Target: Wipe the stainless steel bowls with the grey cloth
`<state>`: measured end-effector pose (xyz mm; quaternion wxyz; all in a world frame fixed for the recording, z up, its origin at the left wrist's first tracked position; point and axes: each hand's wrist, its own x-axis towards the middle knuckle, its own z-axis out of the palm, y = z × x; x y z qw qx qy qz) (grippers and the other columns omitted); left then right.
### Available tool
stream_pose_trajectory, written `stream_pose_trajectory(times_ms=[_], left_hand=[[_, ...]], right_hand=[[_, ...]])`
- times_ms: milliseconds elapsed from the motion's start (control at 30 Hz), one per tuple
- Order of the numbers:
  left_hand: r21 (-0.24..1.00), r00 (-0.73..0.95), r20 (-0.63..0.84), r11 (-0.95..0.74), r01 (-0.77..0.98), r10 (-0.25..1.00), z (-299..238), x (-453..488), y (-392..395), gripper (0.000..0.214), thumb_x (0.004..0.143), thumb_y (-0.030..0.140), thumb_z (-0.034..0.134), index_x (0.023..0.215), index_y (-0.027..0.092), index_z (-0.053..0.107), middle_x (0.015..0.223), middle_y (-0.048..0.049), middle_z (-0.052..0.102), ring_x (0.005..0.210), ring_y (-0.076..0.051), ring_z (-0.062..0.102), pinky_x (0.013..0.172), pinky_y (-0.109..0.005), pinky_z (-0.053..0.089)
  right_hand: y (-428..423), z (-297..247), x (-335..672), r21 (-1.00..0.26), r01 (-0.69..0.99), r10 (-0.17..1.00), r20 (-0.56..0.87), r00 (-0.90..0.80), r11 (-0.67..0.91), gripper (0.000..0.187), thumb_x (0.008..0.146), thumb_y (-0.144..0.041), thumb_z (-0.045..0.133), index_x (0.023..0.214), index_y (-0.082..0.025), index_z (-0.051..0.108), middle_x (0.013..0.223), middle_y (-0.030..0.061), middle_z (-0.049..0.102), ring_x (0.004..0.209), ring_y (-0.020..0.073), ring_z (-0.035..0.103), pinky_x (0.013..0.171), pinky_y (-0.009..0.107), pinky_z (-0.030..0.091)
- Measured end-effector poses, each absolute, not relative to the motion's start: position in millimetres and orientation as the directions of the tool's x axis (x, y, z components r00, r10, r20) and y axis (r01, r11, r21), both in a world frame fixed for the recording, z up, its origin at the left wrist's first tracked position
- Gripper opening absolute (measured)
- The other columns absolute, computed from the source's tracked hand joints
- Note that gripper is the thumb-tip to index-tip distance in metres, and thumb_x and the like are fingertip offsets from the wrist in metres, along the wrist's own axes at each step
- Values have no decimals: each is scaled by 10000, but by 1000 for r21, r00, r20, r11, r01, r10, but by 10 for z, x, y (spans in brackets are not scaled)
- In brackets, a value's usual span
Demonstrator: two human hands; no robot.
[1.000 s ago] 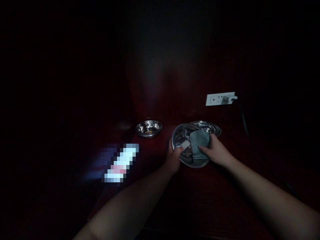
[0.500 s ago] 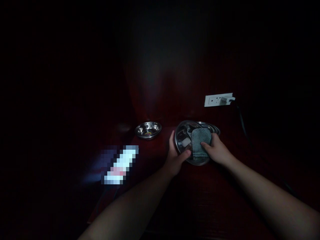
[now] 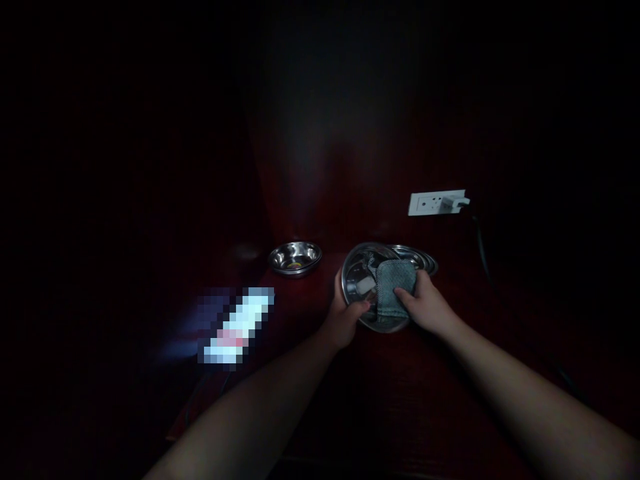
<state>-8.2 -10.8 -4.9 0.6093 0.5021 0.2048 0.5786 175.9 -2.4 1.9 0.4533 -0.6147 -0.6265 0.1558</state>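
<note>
My left hand (image 3: 345, 317) grips the left rim of a shiny steel bowl (image 3: 356, 273), thumb on the inside and fingers behind it. The bowl is tilted so that its inside faces me. In my right hand (image 3: 427, 303) is a folded grey-green cloth (image 3: 395, 287), pressed against the right part of the bowl, with the thumb on top of it. The cloth covers much of the bowl's inside. Right behind the bowl lie more steel dishes (image 3: 425, 260), partly hidden by it and by my right hand.
To the left stand stacked steel bowls (image 3: 296, 257), a coloured sticker inside the top one. A bright, pixelated screen (image 3: 240, 327) leans nearer on the left. A white wall socket (image 3: 435, 203) holds a plug, and a dark cable (image 3: 483, 247) hangs beside it. Surroundings are very dark.
Both hands, with the bowl and cloth, have shifted slightly left in view. The whole scene has moved a little too, and both grips look the same.
</note>
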Motion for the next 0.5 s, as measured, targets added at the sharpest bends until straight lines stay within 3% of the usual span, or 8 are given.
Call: stream_pose_trajectory(times_ms=[333, 500], left_hand=[[853, 330, 327, -125, -507, 886, 9, -119, -115, 843, 582, 132, 670, 1344, 230, 323, 1277, -101, 524, 1181, -288, 483, 995, -442, 366], [845, 358, 359, -137, -517, 862, 47, -120, -138, 843, 579, 186, 720, 1333, 227, 345, 1292, -116, 513, 1204, -307, 464, 1004, -461, 354]], right_hand=[[-22, 33, 1782, -709, 676, 906, 397, 146, 202, 313, 761, -336, 515, 1023, -225, 385, 966, 97, 599, 944, 280, 613, 858, 432, 480], [-26, 44, 1793, -712, 672, 910, 390, 140, 201, 305, 765, -334, 510, 1021, -225, 384, 969, 95, 599, 945, 270, 615, 851, 413, 483]])
